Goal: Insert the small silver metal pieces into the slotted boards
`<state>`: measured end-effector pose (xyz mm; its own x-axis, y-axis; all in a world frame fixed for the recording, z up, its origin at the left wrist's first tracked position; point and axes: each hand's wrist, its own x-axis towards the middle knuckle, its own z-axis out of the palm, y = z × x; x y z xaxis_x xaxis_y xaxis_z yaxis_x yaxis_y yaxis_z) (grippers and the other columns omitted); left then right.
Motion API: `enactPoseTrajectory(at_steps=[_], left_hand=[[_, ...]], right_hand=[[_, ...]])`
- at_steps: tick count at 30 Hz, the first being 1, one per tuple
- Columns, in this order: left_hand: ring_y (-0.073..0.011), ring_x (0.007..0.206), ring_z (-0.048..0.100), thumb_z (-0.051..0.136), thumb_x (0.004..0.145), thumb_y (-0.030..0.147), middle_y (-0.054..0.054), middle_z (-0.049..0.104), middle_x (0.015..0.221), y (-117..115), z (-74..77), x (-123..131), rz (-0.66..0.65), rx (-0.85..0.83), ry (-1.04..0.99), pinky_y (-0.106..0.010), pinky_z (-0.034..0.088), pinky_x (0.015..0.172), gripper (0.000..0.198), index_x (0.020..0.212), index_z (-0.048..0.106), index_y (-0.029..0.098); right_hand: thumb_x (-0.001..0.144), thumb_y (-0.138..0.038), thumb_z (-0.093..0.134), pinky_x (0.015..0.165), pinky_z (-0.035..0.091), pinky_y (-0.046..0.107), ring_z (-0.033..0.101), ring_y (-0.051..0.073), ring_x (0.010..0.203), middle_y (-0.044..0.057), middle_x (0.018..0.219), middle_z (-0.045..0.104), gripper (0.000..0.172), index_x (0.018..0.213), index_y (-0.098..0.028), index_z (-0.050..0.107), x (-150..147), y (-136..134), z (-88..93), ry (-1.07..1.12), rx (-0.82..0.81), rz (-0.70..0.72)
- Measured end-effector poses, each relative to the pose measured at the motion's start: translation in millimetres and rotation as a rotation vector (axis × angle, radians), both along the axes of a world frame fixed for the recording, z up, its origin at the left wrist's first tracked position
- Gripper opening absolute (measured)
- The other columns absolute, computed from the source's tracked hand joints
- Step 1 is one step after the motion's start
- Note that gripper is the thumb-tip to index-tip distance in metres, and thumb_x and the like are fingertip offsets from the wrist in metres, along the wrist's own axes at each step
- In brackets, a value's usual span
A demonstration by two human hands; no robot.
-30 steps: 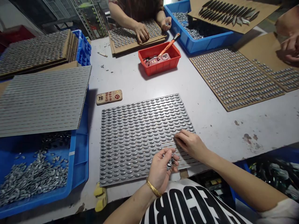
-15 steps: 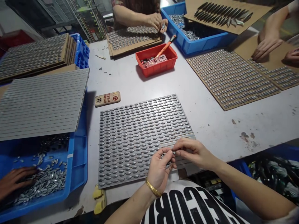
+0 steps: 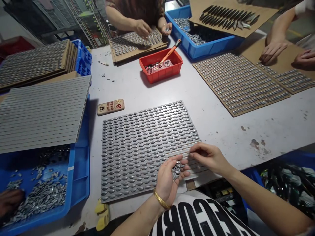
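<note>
My left hand (image 3: 167, 177) is cupped palm up with a heap of small silver oval pieces (image 3: 176, 168) in it. Just right of it, my right hand (image 3: 209, 157) pinches thumb and forefinger together at the board's right edge; whatever sits between the fingertips is too small to make out. Beneath both hands lies a grey board (image 3: 145, 147) covered with rows of the same silver ovals. Its near right part shows bare stripes, partly hidden by my hands.
A blue bin (image 3: 81, 173) of loose pieces stands at left, another person's hand (image 3: 11, 201) in it. A phone-shaped case (image 3: 110, 107) and a red tray (image 3: 161, 73) lie beyond my board. Co-workers' hands (image 3: 273, 52) work over another filled board (image 3: 236, 82) at right.
My right hand has moved from my left hand's fingertips to the board's right edge. My left hand has opened wider, exposing the pieces. The co-worker's hands across the table have parted.
</note>
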<state>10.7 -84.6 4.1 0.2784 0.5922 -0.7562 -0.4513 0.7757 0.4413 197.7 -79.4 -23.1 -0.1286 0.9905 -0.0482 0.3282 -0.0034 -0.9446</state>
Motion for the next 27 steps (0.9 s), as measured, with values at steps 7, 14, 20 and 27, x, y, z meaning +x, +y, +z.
enactPoseTrajectory(at_steps=[7,14,20,27], left_hand=[[-0.0160,0.073,0.064,0.054,0.084,0.022,-0.011,0.067,0.088,-1.7,-0.3,-1.1,-0.036,-0.022,-0.028,-0.028,0.051,0.068,0.020,0.101,0.059,0.012],[-0.0113,0.067,0.059,0.064,0.081,0.028,-0.006,0.063,0.079,-0.6,-0.7,-1.9,-0.058,0.004,-0.017,-0.024,0.050,0.064,0.021,0.095,0.062,0.012],[-0.0096,0.067,0.055,0.070,0.077,0.027,-0.006,0.062,0.079,-0.3,-4.7,-4.1,-0.054,0.012,-0.005,-0.023,0.049,0.063,0.025,0.095,0.066,0.010],[-0.0098,0.067,0.056,0.070,0.077,0.025,-0.007,0.064,0.081,0.8,-2.8,-4.4,-0.045,-0.004,-0.004,-0.024,0.050,0.064,0.024,0.095,0.066,0.011]], right_hand=[[0.087,-0.019,0.051,0.065,0.045,0.028,0.058,0.015,0.073,0.001,0.082,0.063,0.010,0.087,-0.021,0.062,-1.3,18.8,-9.9,-0.256,0.089,0.008],[0.086,-0.017,0.052,0.064,0.045,0.027,0.057,0.015,0.071,0.000,0.079,0.061,0.009,0.086,-0.021,0.059,-6.2,19.5,-11.0,-0.260,0.119,-0.043],[0.090,-0.016,0.049,0.069,0.047,0.028,0.059,0.016,0.078,0.003,0.084,0.061,0.012,0.092,-0.021,0.060,-8.1,17.6,-18.8,-0.322,0.230,-0.022],[0.093,-0.020,0.046,0.069,0.050,0.029,0.061,0.017,0.077,0.005,0.085,0.060,0.013,0.095,-0.021,0.058,-7.7,17.8,-20.7,-0.496,0.325,-0.003]])
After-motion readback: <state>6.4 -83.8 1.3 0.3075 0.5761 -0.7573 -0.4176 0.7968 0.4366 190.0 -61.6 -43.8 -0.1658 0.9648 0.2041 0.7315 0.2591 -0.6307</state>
